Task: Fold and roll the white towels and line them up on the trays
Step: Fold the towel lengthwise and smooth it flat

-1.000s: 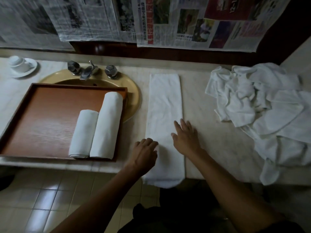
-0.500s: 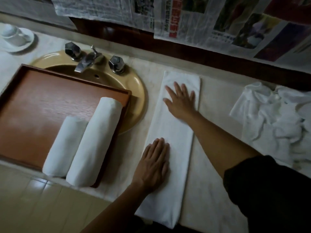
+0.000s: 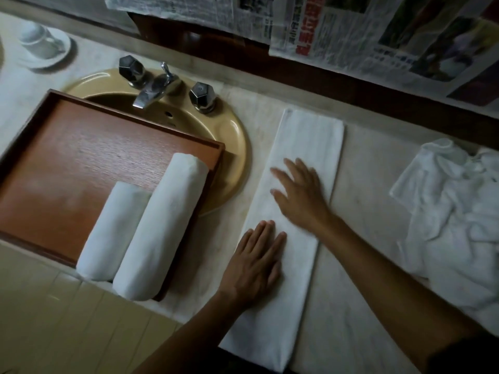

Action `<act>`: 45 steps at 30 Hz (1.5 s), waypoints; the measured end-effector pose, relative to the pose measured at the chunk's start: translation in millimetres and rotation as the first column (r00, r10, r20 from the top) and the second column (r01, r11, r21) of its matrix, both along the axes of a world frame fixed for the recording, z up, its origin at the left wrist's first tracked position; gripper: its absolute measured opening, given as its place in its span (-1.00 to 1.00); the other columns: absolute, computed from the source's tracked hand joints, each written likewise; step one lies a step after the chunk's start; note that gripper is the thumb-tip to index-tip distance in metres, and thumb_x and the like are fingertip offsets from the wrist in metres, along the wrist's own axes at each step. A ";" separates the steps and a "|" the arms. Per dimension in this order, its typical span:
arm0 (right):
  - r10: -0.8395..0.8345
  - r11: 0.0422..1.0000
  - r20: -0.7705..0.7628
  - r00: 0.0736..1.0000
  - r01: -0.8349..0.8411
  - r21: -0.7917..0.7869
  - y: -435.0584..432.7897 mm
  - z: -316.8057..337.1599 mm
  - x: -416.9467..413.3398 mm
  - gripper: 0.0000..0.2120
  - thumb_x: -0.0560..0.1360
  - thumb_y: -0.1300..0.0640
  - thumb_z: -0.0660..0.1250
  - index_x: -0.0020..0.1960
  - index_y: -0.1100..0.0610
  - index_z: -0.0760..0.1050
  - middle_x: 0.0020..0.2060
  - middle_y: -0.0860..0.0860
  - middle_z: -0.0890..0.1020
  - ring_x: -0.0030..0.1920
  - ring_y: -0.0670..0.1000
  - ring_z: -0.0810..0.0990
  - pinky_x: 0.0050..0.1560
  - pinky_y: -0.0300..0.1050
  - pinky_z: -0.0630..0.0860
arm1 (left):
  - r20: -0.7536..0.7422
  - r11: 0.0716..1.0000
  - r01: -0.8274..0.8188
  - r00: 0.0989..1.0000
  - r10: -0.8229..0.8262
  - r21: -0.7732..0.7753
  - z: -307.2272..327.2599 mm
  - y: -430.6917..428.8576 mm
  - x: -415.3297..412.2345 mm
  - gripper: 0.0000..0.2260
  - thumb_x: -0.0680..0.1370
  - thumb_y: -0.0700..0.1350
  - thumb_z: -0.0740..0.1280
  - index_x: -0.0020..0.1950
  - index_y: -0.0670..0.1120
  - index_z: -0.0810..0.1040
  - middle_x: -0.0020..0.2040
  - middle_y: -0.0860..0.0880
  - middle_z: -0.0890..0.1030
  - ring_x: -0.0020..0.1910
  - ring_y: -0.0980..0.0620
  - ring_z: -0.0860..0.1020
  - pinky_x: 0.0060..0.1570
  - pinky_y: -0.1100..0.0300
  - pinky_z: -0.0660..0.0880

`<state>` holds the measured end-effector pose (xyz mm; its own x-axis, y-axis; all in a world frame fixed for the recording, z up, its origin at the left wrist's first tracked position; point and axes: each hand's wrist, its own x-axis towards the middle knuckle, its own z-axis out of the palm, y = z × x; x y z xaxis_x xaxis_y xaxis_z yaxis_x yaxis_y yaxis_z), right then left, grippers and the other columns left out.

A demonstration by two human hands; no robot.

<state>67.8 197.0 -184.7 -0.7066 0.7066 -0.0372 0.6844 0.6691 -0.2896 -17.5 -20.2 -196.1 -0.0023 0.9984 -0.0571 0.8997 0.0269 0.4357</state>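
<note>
A white towel (image 3: 310,141), folded into a long narrow strip, lies on the marble counter and hangs over the front edge. My left hand (image 3: 256,263) presses flat on its near half with straight fingers. My right hand (image 3: 299,193) lies flat on the strip's middle, fingers spread, slightly blurred. To the left, a brown wooden tray (image 3: 89,149) holds two rolled white towels side by side, a shorter roll (image 3: 113,230) and a longer roll (image 3: 162,228), at its right end.
A heap of loose white towels (image 3: 456,220) lies at the right. The tray sits over a yellow sink (image 3: 229,136) with a chrome tap (image 3: 154,87). A cup on a saucer (image 3: 43,41) stands far left. Newspapers (image 3: 351,31) cover the wall behind.
My right hand slid forward along the strip to its far end, then came back toward the middle. My left hand flattened from a curled hold and stays pressed on the near half.
</note>
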 end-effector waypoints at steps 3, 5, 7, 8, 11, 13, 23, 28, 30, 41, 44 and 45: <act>0.031 0.994 0.077 0.997 -0.039 0.105 2.7 -15.0 13.2 -0.46 0.67 -0.22 0.07 0.62 -0.13 0.19 0.64 0.00 0.15 0.64 0.14 0.08 0.56 0.26 0.05 | -0.004 0.999 0.022 1.000 -0.022 -0.033 3.6 1.9 -1.4 -0.49 0.74 0.09 -0.01 0.69 -0.01 0.08 0.69 -0.11 0.02 0.67 -0.08 -0.09 0.63 -0.06 -0.10; 0.026 0.992 0.088 0.996 -0.037 0.123 37.9 -15.9 1.9 -0.47 0.68 -0.20 0.06 0.62 -0.12 0.19 0.64 0.02 0.16 0.64 0.15 0.07 0.56 0.29 0.08 | 0.002 0.998 0.034 0.999 -0.034 -0.054 7.9 1.9 2.7 -0.49 0.74 0.11 -0.09 0.69 0.00 0.04 0.69 -0.10 -0.01 0.67 -0.08 -0.13 0.62 -0.05 -0.16; -0.001 0.991 0.076 0.997 -0.009 0.135 78.8 -15.0 -8.8 -0.48 0.69 -0.19 0.05 0.61 -0.09 0.22 0.63 0.09 0.17 0.64 0.19 0.03 0.56 0.33 0.07 | -0.012 0.997 0.045 0.999 -0.046 -0.065 8.5 -1.0 9.3 -0.48 0.74 0.13 -0.08 0.69 0.03 0.02 0.69 -0.09 -0.03 0.67 -0.09 -0.13 0.61 -0.09 -0.17; -0.016 0.987 0.060 0.998 0.006 0.162 97.9 -13.7 -11.6 -0.49 0.69 -0.18 0.06 0.60 -0.06 0.26 0.63 0.12 0.18 0.64 0.22 0.04 0.55 0.33 0.07 | -0.011 0.997 0.043 0.999 -0.044 -0.061 7.0 -3.0 11.8 -0.48 0.74 0.13 -0.03 0.69 0.03 0.03 0.69 -0.09 -0.03 0.67 -0.10 -0.12 0.61 -0.11 -0.15; -0.027 0.966 0.056 0.998 0.012 0.259 129.5 -3.8 -17.1 -0.51 0.69 -0.12 0.16 0.56 0.02 0.35 0.61 0.19 0.19 0.62 0.27 0.09 0.55 0.29 0.08 | -0.025 0.999 0.026 0.999 -0.027 -0.029 2.2 -5.5 13.2 -0.46 0.72 0.13 0.09 0.68 0.04 0.09 0.69 -0.07 0.00 0.67 -0.09 -0.08 0.62 -0.15 -0.06; -0.014 0.956 -0.013 1.000 0.017 0.293 114.8 4.7 -23.2 -0.52 0.67 -0.05 0.22 0.56 0.05 0.35 0.61 0.20 0.20 0.61 0.27 0.12 0.56 0.27 0.11 | -0.037 1.000 0.018 0.999 -0.019 -0.021 1.1 -5.3 11.7 -0.45 0.71 0.14 0.12 0.68 0.04 0.09 0.69 -0.07 0.01 0.67 -0.08 -0.07 0.61 -0.15 -0.05; 0.129 0.977 -0.097 0.987 -0.110 0.181 57.8 -9.5 -6.4 -0.59 0.64 0.03 0.20 0.47 0.03 0.47 0.50 0.11 0.41 0.53 0.19 0.33 0.47 0.22 0.27 | -0.006 1.000 0.003 1.000 -0.003 0.022 0.9 -5.1 11.4 -0.44 0.70 0.12 0.17 0.68 0.02 0.12 0.68 -0.08 0.05 0.67 -0.08 -0.03 0.60 -0.18 0.03; -0.025 0.990 -0.011 1.000 0.026 0.140 113.7 -2.3 -25.0 -0.54 0.69 -0.02 0.09 0.57 0.01 0.31 0.59 0.11 0.28 0.59 0.18 0.20 0.55 0.26 0.15 | -0.013 0.999 -0.005 1.000 0.005 0.032 0.2 -2.9 11.8 -0.43 0.69 0.11 0.21 0.67 0.03 0.15 0.68 -0.07 0.06 0.67 -0.08 -0.02 0.60 -0.18 0.03; -0.059 0.993 -0.004 0.998 0.059 0.100 91.5 2.1 -22.7 -0.50 0.68 -0.07 0.14 0.59 0.01 0.28 0.61 0.12 0.23 0.61 0.22 0.14 0.56 0.26 0.11 | -0.008 0.999 -0.011 1.000 0.011 0.034 -0.5 -2.9 11.7 -0.43 0.68 0.11 0.21 0.67 0.03 0.17 0.68 -0.07 0.08 0.67 -0.08 0.00 0.60 -0.16 0.03; 0.038 0.963 -0.048 0.998 -0.024 0.268 87.1 -5.1 2.4 -0.54 0.66 -0.04 0.26 0.54 0.04 0.39 0.58 0.20 0.28 0.58 0.28 0.20 0.54 0.29 0.16 | -0.045 0.997 0.072 0.996 -0.073 -0.027 4.8 -26.0 4.7 -0.40 0.71 0.17 0.15 0.69 0.02 0.06 0.69 -0.07 0.00 0.67 -0.11 -0.07 0.59 -0.21 0.01; 0.045 0.969 -0.179 0.983 0.000 0.245 74.1 0.8 0.2 -0.54 0.62 0.03 0.32 0.51 0.08 0.44 0.56 0.22 0.29 0.58 0.28 0.20 0.55 0.25 0.18 | -0.064 0.998 0.067 0.996 -0.068 -0.011 3.8 -33.0 3.6 -0.40 0.70 0.18 0.18 0.68 0.04 0.08 0.69 -0.06 0.03 0.67 -0.10 -0.03 0.58 -0.22 0.06; 0.078 0.974 -0.213 0.974 -0.029 0.223 51.6 -1.1 -0.5 -0.56 0.62 0.02 0.30 0.49 0.07 0.47 0.55 0.22 0.32 0.57 0.27 0.24 0.53 0.26 0.23 | -0.061 0.998 0.059 0.996 -0.059 -0.004 3.9 -32.7 3.8 -0.40 0.69 0.18 0.19 0.68 0.04 0.10 0.69 -0.06 0.04 0.67 -0.10 -0.02 0.57 -0.22 0.08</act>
